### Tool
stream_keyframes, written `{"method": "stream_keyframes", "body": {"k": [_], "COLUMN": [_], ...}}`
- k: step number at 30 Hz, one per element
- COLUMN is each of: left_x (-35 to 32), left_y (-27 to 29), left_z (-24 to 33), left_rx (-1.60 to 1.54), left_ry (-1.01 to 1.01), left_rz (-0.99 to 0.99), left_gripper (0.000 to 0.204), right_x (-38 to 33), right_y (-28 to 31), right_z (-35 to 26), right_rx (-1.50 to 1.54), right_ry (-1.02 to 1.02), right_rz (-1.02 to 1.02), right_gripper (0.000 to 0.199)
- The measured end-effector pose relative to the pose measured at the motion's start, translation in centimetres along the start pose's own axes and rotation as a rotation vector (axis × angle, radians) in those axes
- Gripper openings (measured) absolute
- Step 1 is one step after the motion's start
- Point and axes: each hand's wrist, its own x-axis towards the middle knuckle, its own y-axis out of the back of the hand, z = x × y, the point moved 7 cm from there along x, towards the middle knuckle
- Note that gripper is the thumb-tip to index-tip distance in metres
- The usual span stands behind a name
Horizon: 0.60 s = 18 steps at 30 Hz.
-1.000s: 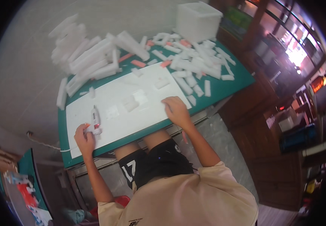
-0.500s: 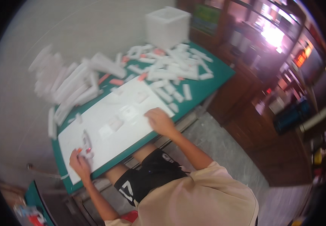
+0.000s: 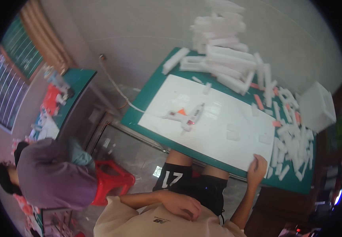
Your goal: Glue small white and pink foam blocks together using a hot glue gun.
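Observation:
My left hand (image 3: 182,205) is drawn back over my lap, against the front of my shirt, its fingers loosely bent and nothing seen in them. At the right front corner of the white board (image 3: 159,128) rests my right hand (image 3: 257,166), fingers relaxed and holding nothing visible. A white glue gun (image 3: 186,118) with an orange trigger lies on the left part of the board, out of reach of both hands. Small pale foam pieces (image 3: 232,133) sit on the board near my right hand.
Stacked white foam frames (image 3: 230,59) stand along the green table's (image 3: 133,118) back. Loose foam strips (image 3: 291,146), pink pieces (image 3: 258,102) and a white foam box (image 3: 317,106) crowd its right. A cord (image 3: 117,89) runs to the wall. Left, a person (image 3: 56,173) sits on a red stool (image 3: 113,179).
My view has swung left, bringing the seated person into sight. My left hand has left the board beside the glue gun and come back to my lap. My right hand stays at the board's edge.

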Motion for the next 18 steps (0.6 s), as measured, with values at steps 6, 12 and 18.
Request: {"method": "stream_keyframes", "body": {"k": [6,12,18], "left_x": [-0.1,1.4,-0.7], "left_y": [3.8,4.8,7.9], "left_z": [-1.0,-0.6,0.9], "left_rx": [-0.046,0.137,0.046], "left_ry": [0.139,0.119,0.024], "left_rz": [0.457,0.458,0.642], "left_gripper": [0.016,0.018,0.009], "right_x": [-0.2,-0.1,-0.5], "right_y": [-0.5,-0.6,-0.3], "right_z": [0.4,0.6,1.0], "right_rx": [0.031,0.031,-0.019], "right_ry": [0.004,-0.024,-0.009], "right_rz": [-0.001,-0.019,0.002], "right_gripper": [0.019,0.02,0.023]}}
